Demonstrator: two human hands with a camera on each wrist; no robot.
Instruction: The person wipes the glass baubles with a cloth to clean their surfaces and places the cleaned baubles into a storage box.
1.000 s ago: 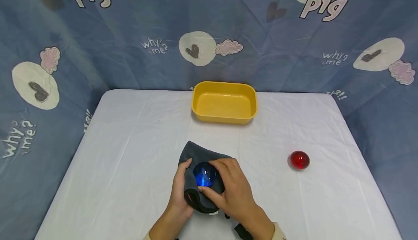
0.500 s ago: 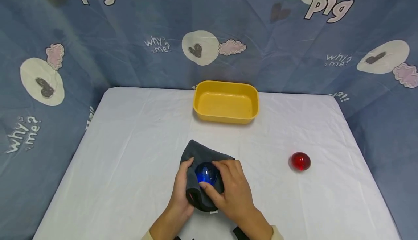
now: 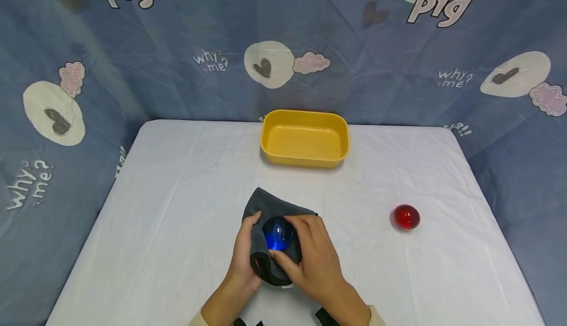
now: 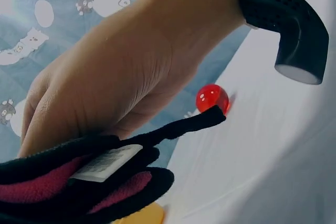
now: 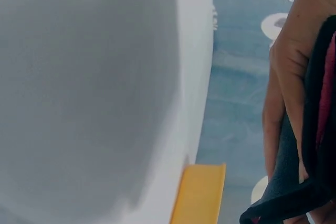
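Note:
A clear blue ball rests in a folded dark grey cloth, held over the near middle of the white table. My left hand grips the cloth from the left side, thumb on top of it. From the right, my right hand pinches the ball between thumb and fingers, with cloth underneath. In the left wrist view the cloth shows black edging, pink inner layers and a white label; the ball is hidden there. The right wrist view also shows the layered cloth, near my left hand.
A yellow rectangular bin with nothing in it stands at the table's back edge. A red ball lies on the white tablecloth to the right. Blue printed fabric hangs around the back and sides.
Both hands keep hold of the cloth and blue ball, with only slight shifts. The bin and red ball stay in place; the head view sways a little.

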